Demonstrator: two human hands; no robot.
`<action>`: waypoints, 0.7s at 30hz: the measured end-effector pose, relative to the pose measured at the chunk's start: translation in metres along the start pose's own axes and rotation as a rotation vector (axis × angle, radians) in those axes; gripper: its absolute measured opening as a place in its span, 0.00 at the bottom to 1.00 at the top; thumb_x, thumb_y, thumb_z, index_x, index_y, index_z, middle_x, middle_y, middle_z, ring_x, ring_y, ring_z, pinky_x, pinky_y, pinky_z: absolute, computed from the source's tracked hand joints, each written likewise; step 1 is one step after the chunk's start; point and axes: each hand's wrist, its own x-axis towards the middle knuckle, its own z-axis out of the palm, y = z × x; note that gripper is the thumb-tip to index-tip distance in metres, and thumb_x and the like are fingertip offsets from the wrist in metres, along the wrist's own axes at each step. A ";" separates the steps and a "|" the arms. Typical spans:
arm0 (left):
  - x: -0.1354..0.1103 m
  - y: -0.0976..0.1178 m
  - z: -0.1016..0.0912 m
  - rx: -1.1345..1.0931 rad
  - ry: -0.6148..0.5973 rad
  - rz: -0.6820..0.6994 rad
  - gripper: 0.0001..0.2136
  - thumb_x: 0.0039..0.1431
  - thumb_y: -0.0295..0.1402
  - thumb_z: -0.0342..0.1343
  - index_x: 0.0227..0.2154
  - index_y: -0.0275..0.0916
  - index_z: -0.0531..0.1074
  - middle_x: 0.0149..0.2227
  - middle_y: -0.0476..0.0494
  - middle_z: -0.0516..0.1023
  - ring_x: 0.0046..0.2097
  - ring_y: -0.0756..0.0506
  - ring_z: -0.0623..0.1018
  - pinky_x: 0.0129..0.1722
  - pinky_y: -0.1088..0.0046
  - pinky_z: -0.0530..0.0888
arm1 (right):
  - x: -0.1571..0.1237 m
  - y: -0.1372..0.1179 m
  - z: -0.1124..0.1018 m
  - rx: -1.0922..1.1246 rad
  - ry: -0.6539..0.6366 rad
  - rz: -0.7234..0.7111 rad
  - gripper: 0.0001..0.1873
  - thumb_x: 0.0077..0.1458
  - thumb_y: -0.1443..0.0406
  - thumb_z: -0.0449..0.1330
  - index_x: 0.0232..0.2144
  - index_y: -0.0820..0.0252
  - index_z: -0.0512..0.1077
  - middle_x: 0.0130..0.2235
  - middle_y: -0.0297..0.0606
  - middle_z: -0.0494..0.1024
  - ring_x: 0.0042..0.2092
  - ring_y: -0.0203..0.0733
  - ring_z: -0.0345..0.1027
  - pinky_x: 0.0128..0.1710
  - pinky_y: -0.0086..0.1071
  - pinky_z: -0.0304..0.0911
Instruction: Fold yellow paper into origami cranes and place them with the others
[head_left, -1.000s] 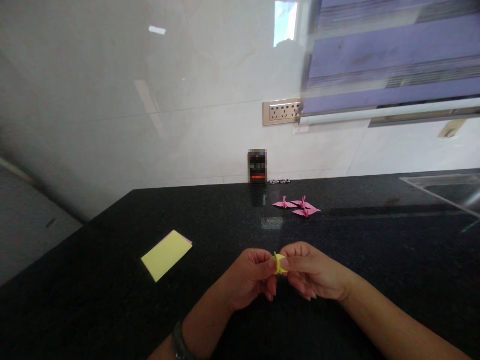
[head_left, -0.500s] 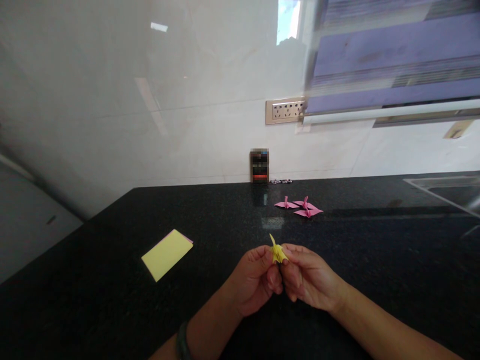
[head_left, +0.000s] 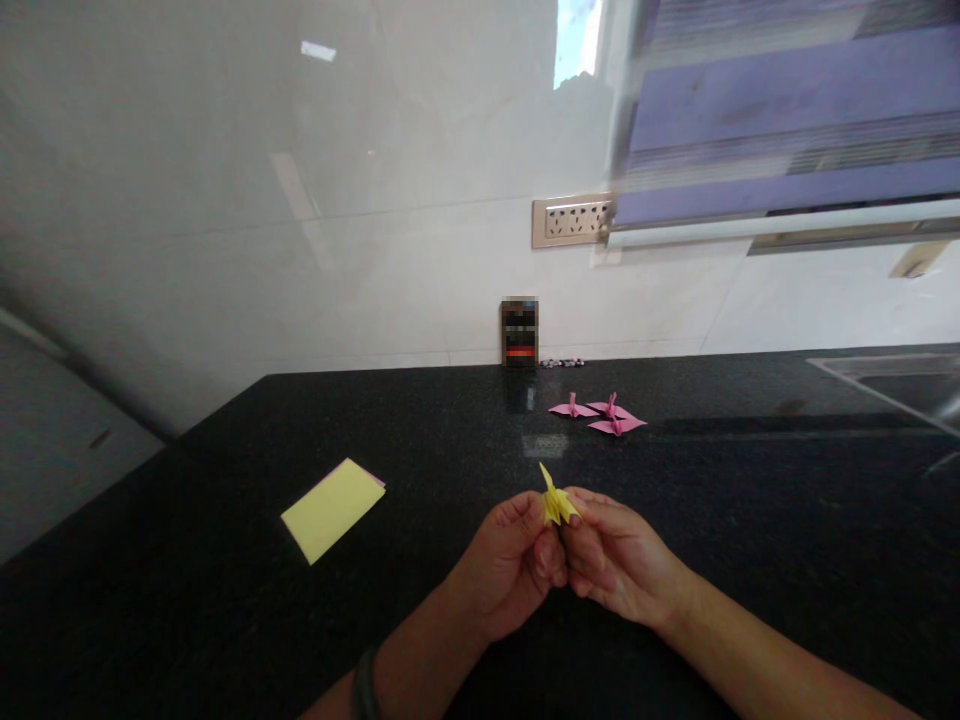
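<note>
Both hands are low in the centre of the view, over a black counter [head_left: 225, 600].

Left hand [head_left: 510, 565] and right hand [head_left: 619, 565] meet knuckle to knuckle. The fingers of each are curled in narrow, with thumb and forefinger tips pinched on one small yellow fold [head_left: 556, 505]. The fold sits between the two pinches, at 12 o'clock of the hands. A thin point sticks up toward 11 and a shorter flap points toward 3. It is too small to tell its finer shape.

There is a dark band [head_left: 365, 690] on the left wrist, at 7 o'clock of the hands.

A yellow sheet [head_left: 332, 508] lies flat at 9 o'clock, well apart from the hands, with a pink edge along its far side.

Pink cranes [head_left: 596, 415] stand at 1 o'clock, farther back. They are grouped close, and the right two touch or overlap; I cannot tell which.

A small dark box [head_left: 519, 332] stands upright against the wall at 12 o'clock, its face blurred. Beads [head_left: 562, 362] lie just beside it, at its 3 o'clock.

A socket strip [head_left: 571, 222] is on the wall above the box. A sink [head_left: 892, 385] rim shows at 2 o'clock, at the far right edge.
</note>
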 end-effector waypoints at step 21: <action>0.000 0.001 0.002 -0.016 0.012 0.001 0.13 0.53 0.37 0.49 0.18 0.34 0.62 0.14 0.53 0.61 0.18 0.54 0.64 0.22 0.76 0.63 | 0.001 0.002 0.000 0.003 0.045 -0.033 0.10 0.54 0.65 0.50 0.23 0.63 0.62 0.12 0.25 0.65 0.10 0.25 0.55 0.18 0.23 0.65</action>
